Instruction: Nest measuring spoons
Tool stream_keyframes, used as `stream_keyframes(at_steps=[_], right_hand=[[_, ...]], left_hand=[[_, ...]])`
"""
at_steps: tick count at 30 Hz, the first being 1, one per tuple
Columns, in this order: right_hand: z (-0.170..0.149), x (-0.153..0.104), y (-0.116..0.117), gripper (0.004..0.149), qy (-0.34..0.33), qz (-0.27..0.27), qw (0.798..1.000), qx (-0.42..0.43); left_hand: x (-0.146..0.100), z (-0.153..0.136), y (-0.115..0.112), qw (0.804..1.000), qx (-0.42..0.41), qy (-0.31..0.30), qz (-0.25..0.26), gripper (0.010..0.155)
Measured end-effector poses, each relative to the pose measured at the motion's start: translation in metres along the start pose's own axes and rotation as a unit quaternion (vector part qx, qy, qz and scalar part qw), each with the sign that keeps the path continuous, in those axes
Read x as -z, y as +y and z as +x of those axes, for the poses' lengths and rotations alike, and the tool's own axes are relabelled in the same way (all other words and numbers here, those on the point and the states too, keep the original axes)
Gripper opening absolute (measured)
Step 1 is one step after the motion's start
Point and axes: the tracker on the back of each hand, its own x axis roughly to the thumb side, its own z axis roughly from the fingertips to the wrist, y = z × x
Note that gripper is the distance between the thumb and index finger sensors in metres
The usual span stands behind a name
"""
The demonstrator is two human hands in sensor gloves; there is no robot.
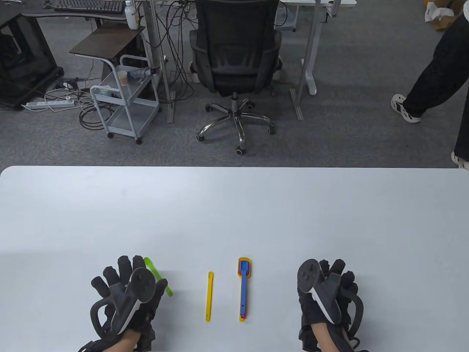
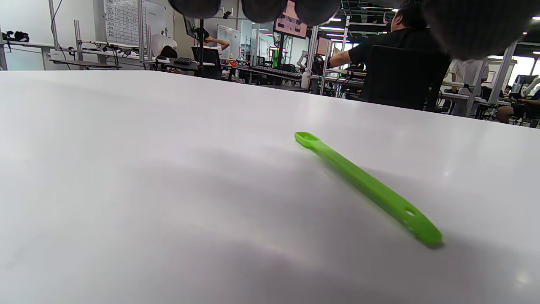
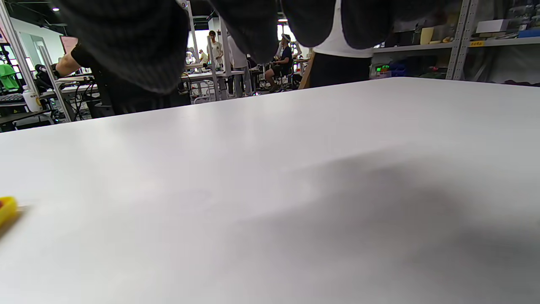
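A stack of nested spoons (image 1: 243, 289), blue on red on yellow, lies on the white table (image 1: 234, 212) near the front middle. A thin yellow spoon (image 1: 209, 296) lies alone to its left. A green spoon (image 1: 157, 275) lies further left, partly hidden under my left hand (image 1: 124, 289); in the left wrist view the green spoon (image 2: 369, 188) lies free on the table below the fingertips (image 2: 261, 8). My left hand is spread above it and holds nothing. My right hand (image 1: 328, 289) is spread over the table right of the stack and is empty. The yellow spoon edge (image 3: 6, 209) shows in the right wrist view.
An office chair (image 1: 234, 58) and a small cart (image 1: 124, 102) stand beyond the table's far edge. A person's legs (image 1: 432, 80) are at the far right.
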Motion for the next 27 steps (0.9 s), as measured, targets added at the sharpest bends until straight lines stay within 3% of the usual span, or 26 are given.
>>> stream_keyframes(at_steps=[10,27], right_hand=[[-0.032,0.018,0.017,0.076,0.002,-0.025,1.0,-0.014],[-0.036,0.016,0.03,0.074,-0.029,-0.035,0.999,-0.003]], left_hand=[[-0.001,0.002,-0.002,1.0,0.001,-0.004,0.001,0.091],[0.0,0.011,-0.014,0.999,0.032,-0.006,-0.002,0.087]])
